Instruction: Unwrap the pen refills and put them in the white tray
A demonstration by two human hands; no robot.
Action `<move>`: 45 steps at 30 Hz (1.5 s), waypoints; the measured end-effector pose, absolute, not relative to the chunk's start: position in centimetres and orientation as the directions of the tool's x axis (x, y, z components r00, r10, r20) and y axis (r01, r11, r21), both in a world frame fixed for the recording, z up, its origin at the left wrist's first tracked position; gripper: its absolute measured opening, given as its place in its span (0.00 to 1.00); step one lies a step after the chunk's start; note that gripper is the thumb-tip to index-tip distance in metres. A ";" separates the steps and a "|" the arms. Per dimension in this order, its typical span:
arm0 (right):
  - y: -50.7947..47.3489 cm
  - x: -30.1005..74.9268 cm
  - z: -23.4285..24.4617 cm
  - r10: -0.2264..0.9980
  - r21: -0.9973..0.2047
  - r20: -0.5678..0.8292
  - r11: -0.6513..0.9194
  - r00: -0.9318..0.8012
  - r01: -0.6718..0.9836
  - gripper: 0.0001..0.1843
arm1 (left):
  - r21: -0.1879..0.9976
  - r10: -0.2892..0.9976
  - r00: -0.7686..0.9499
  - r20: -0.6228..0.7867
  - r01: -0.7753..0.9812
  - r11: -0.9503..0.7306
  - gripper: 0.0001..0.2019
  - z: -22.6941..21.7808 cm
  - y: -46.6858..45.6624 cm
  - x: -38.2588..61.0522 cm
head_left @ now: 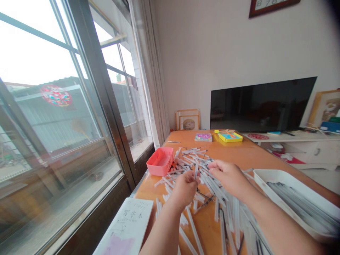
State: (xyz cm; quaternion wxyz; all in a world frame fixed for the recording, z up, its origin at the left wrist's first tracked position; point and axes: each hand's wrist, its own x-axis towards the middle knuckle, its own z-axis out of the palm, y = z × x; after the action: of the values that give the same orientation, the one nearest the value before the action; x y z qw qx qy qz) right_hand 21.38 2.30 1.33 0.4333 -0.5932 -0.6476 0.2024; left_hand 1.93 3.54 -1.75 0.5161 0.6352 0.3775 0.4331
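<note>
A big heap of white pen barrels (202,184) and thin dark refills covers the orange table (252,156). My left hand (186,187) is closed in a pinch round one white pen barrel (196,170), which stands upright between the fingers. My right hand (228,175) hovers just to the right of it, over the heap, with fingers curled together; what they hold is hidden. The two hands almost touch above the pile.
A pink plastic box (160,161) sits left of the heap. A white tray (289,184) with several finished pens lies at the right. A notebook (127,226) hangs over the near left edge. Colourful boxes (230,136) and a television (261,104) stand beyond; a large window fills the left.
</note>
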 end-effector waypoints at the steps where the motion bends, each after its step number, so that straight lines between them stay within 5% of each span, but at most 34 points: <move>1: 2.3 21.2 1.1 0.951 -0.751 0.306 0.210 0.047 0.626 0.14 | 0.983 0.934 0.319 0.162 0.034 -0.182 0.15 -1.8 3.7 1.8; 16: -0.6 15.4 -2.1 0.949 -0.358 0.101 0.315 -0.299 0.879 0.08 | 0.986 0.982 0.107 0.155 0.048 -0.161 0.13 -1.9 4.7 0.8; 25: -0.2 15.9 -2.9 0.951 -0.390 0.090 0.307 -0.296 0.868 0.09 | 0.989 0.985 0.095 0.146 -0.019 -0.145 0.14 -1.5 4.5 0.5; 36: 0.2 16.7 -0.8 0.942 -0.619 0.141 0.323 -0.304 0.716 0.10 | 0.980 0.985 0.022 0.172 0.099 -0.173 0.12 -2.1 4.9 0.2; 45: 1.8 20.1 -0.5 0.988 -0.536 0.136 0.130 -0.067 0.834 0.09 | 0.977 0.984 -0.054 0.170 0.137 -0.161 0.13 -2.0 5.1 -0.3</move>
State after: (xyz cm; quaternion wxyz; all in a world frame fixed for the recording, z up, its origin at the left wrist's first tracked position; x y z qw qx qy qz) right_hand 20.15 1.81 -0.46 0.2398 -0.6394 -0.7125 0.1612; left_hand -0.25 5.11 -2.04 0.4057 0.5554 0.5048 0.5217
